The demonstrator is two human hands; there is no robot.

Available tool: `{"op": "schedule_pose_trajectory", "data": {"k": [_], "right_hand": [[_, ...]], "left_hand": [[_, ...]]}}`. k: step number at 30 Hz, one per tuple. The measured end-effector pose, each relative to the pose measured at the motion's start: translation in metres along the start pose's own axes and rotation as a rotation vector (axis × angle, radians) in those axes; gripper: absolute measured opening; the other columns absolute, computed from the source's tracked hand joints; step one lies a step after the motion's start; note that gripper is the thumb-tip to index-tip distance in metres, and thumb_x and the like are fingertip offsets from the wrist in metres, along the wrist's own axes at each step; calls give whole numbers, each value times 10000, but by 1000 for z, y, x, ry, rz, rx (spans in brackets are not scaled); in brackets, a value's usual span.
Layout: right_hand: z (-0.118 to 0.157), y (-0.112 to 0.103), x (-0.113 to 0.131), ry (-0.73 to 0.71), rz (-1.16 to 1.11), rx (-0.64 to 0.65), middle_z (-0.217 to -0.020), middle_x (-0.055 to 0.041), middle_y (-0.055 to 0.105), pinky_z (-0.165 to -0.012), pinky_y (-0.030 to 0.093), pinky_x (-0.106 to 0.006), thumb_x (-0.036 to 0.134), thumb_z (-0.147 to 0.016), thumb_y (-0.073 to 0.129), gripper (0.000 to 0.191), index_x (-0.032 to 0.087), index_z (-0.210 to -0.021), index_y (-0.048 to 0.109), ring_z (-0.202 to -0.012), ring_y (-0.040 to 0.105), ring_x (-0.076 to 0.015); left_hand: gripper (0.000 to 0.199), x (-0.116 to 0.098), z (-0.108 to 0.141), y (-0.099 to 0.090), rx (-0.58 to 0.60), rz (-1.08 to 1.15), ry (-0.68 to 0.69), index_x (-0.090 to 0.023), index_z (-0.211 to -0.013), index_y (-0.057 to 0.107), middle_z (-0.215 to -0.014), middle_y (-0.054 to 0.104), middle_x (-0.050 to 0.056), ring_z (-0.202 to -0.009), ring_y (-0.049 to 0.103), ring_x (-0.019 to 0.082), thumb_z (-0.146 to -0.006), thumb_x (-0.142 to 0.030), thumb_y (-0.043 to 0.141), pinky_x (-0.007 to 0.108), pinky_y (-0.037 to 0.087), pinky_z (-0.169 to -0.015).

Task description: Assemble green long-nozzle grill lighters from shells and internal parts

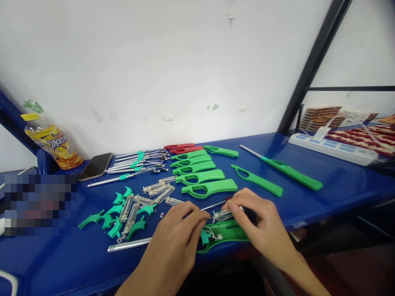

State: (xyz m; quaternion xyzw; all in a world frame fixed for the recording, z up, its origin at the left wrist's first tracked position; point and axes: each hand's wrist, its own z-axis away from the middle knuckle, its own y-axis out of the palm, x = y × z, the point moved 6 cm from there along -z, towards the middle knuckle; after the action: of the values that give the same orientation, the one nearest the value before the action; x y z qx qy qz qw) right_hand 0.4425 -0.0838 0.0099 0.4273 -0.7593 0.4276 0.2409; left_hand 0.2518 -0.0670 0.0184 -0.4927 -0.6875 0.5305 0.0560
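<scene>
An open green lighter shell (230, 232) lies at the table's front edge, with white wires and a teal trigger inside. My right hand (257, 218) pinches a clear fuel tank (224, 214) just above the shell. My left hand (175, 234) is closed at the shell's left end, its fingertips near the tank's tip; what they hold is hidden. From under this hand a silver metal tube (129, 245) sticks out to the left. Several clear tanks (129, 211) and teal triggers (115, 228) lie loose to the left of my hands.
Several green shells (212, 188) and red shells (185, 149) lie behind my hands, beside metal tubes with wires (135, 162). A longer green lighter (293, 174) is at right. A phone (95, 166), bottle (55, 142) and power strip (333, 149) rest on the blue table (61, 259).
</scene>
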Motion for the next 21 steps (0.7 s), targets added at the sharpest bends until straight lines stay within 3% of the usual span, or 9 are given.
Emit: {"op": "schedule_pose_trajectory", "data": {"k": [21], "right_hand": [[1,0,3,-49,-28,24,-860,-24,744,-762,495,-349,282,-1074,605,241,242,-884,748,-864,646,-211]], "left_hand": [[203,-4,-1,3,-33,-22,32,-230,-1073,667,-1011,696,19,-912,664,221,-1071,-90,519,369,549,-812]]}}
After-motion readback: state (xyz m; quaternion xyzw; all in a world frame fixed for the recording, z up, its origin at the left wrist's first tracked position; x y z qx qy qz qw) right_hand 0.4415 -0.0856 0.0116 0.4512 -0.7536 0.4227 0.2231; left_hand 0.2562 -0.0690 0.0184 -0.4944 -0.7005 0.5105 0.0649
